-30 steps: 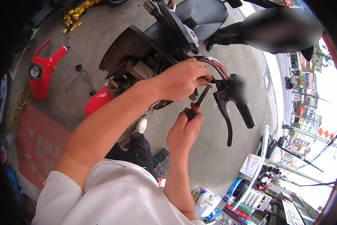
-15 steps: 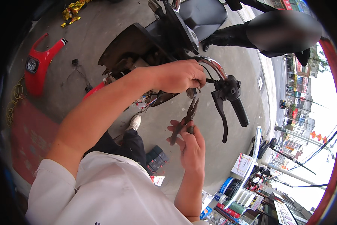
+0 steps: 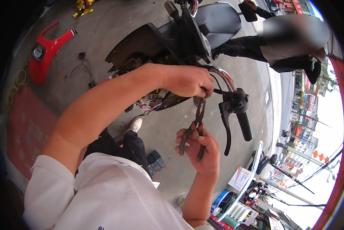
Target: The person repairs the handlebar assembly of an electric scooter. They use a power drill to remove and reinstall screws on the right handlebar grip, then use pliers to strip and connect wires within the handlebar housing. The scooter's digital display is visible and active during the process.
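Nearest the camera, below the reaching arms, is a white shirt (image 3: pixel 110 191). Beyond it the right hand (image 3: pixel 208 155) has hold of pliers (image 3: pixel 198 123): one handle lies along its curled fingers, the other against the thumb and palm, and the two handles are spread in a V. Their joint sits just past the fingertips, and the nose points away from the palm, its tips right at the left hand (image 3: pixel 189 81); whether they touch it I cannot tell. That hand has thumb and fingers pinched together on the end of a thin black cable (image 3: pixel 218 91), which leads from the lever side of the handlebar (image 3: pixel 225 76). Just to the right hangs the brake lever (image 3: pixel 227 134), beside the black rubber grip (image 3: pixel 244 127). Loose wires (image 3: pixel 151 106) spill out under the left forearm. Farther off are the motorbike's black seat (image 3: pixel 220 23), a red panel (image 3: pixel 45 57) with a lamp on the floor, and another person in dark trousers (image 3: pixel 243 48).
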Demonstrator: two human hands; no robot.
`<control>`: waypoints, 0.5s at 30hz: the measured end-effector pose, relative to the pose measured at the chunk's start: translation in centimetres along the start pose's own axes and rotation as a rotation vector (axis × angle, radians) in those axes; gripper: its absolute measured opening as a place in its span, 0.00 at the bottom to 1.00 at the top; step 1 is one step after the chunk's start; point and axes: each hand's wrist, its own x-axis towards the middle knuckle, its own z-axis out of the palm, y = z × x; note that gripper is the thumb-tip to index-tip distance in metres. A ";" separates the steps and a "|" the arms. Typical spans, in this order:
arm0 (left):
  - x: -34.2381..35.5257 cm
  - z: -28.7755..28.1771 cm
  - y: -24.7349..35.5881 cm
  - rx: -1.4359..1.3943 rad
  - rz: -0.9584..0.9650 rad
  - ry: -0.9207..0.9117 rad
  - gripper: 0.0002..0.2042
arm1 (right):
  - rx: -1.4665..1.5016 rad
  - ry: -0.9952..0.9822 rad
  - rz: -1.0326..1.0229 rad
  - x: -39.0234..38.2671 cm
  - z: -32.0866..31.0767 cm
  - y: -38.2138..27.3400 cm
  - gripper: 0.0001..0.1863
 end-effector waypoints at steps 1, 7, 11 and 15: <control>0.1 0.0 -0.1 -0.010 -0.010 -0.011 0.05 | -0.006 -0.002 0.010 0.0 -0.2 0.0 0.21; 0.4 -0.1 0.3 0.017 -0.040 -0.028 0.05 | -0.035 -0.012 0.034 0.2 -0.4 -0.4 0.21; 0.2 0.1 0.5 0.011 -0.052 -0.019 0.06 | -0.051 -0.007 0.041 0.3 -0.7 -0.4 0.20; 0.1 0.4 0.5 0.026 -0.031 -0.003 0.06 | 0.004 -0.013 0.058 0.3 -1.7 -0.1 0.18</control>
